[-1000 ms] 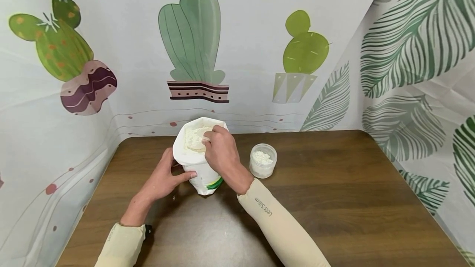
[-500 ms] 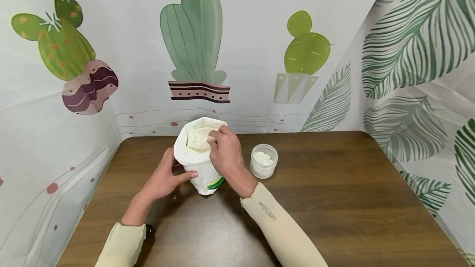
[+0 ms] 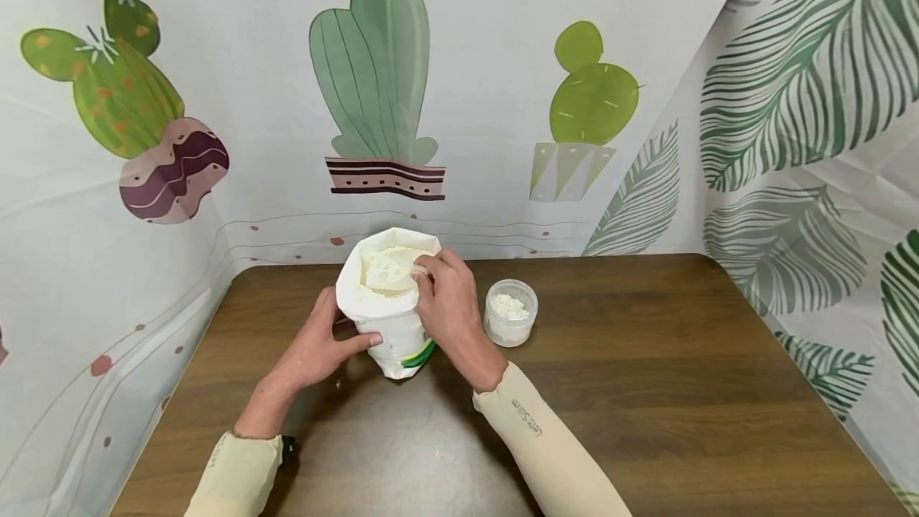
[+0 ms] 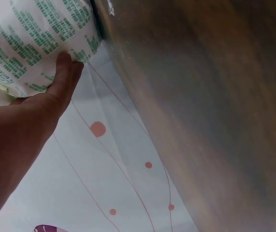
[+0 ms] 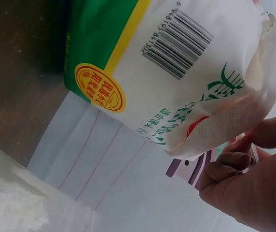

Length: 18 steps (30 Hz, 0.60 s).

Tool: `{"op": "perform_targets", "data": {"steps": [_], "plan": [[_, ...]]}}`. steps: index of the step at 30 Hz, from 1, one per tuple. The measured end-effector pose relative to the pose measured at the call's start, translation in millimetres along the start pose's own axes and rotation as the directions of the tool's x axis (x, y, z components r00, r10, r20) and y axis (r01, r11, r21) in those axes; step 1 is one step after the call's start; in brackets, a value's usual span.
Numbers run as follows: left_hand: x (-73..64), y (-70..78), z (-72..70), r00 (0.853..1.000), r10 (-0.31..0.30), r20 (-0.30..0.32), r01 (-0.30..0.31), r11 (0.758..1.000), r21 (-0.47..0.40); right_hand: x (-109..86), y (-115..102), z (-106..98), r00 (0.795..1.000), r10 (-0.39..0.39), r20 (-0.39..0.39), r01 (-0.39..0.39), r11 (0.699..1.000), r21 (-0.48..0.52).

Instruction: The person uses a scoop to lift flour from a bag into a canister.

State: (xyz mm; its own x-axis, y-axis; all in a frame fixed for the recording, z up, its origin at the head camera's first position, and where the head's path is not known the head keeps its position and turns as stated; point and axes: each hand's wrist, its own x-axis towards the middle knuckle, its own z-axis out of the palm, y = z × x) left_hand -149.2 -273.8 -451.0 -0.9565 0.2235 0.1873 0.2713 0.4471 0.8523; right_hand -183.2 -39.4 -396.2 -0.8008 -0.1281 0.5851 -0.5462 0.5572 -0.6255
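An open white bag of flour (image 3: 391,345) with green and yellow print stands on the table, its rim rolled outward. My left hand (image 3: 316,349) grips its left side, thumb across the front; in the left wrist view, fingers press against its green-printed side. At the bag's mouth, my right hand (image 3: 448,297) pinches a thin pale handle, seemingly of a scoop (image 5: 257,155), mostly hidden by fingers and flour. Heaped flour (image 3: 393,268) shows inside the opening. Just right of that hand stands a clear round jar (image 3: 511,333), uncovered, with some white flour inside.
The brown wooden table (image 3: 646,389) reaches back to a hanging white cloth (image 3: 488,102) printed with cacti and leaves. The bag and jar stand near its back edge. In the right wrist view, the jar's blurred side (image 5: 41,193) fills the lower left corner.
My right hand has shifted right and slightly toward me along the bag's rim, moving the heaped flour right with it. The left hand keeps its grip on the bag; the jar stays put.
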Motion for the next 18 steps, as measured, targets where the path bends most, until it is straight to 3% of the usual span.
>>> {"op": "perform_targets", "data": {"steps": [11, 18], "plan": [[-0.5, -0.1, -0.7, 1.000, 0.007, -0.004, -0.007, 1.000, -0.002, -3.1, 1.8, -2.9, 0.998, -0.020, -0.064, 0.023, 0.999, 0.041], [-0.2, -0.8, -0.5, 1.000, 0.001, -0.005, -0.001, 1.000, 0.005, -2.3, 0.2, -6.8, 0.997, 0.011, -0.079, -0.006, 0.999, 0.054]]}}
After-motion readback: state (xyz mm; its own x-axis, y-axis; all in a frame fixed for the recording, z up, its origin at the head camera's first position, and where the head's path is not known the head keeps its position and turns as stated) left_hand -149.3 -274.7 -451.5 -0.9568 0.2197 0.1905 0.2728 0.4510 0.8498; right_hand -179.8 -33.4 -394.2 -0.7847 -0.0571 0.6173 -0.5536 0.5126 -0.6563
